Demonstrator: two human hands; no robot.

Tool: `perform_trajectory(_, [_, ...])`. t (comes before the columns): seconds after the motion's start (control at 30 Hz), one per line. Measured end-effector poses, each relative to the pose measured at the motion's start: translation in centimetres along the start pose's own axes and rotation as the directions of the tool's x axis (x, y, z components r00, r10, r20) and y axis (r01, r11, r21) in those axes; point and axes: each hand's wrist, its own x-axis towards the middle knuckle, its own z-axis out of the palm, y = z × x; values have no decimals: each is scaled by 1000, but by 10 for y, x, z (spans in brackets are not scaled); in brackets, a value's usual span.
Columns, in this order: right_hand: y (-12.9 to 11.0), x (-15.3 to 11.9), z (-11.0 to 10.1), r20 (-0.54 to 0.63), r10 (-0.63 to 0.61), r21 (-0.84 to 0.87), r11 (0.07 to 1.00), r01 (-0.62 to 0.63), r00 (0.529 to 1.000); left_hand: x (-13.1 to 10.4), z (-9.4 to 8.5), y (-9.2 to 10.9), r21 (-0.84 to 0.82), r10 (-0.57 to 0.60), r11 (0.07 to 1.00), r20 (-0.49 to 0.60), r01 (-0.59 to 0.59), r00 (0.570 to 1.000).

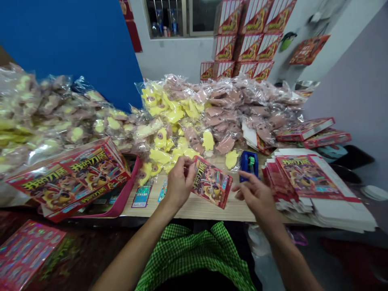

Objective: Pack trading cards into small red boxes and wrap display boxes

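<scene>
My left hand point(181, 180) pinches the upper left edge of a red printed packet point(212, 182) with cartoon figures and yellow lettering. The packet is tilted above the front of the wooden table. To its right, my right hand point(256, 194) hovers with its fingers apart, and I see nothing held in it. Just beyond those fingers stands a blue tape dispenser point(249, 163) with a green roll. Yellow animal-shaped pieces point(232, 159) in clear bags lie behind the packet. Small blue printed cards point(142, 196) rest left of my left hand.
Bagged pink-brown pieces point(224, 101) pile up at the back, with more bags point(60, 105) at left. A large printed box point(75, 178) leans over a pink-rimmed tray point(127, 198). Flattened red-and-white cartons point(312, 178) are stacked at right. Boxes point(254, 16) tower against the wall.
</scene>
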Motion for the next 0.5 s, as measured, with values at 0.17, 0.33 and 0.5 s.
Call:
perform_trajectory(0.17, [0,61,-20,261,-171,-813,491,312,950,-32,27,-22,203,-218,957,34,206,975])
perform_trajectory(0.33, [-1,103,13,411,-86,-832,372,412,908,-43,40,-4,296,77,919,512,-260,856])
perform_trajectory(0.5, [-11,119,15,362,-55,-824,448,347,931,-22,42,-2,223,100,863,804,-453,586])
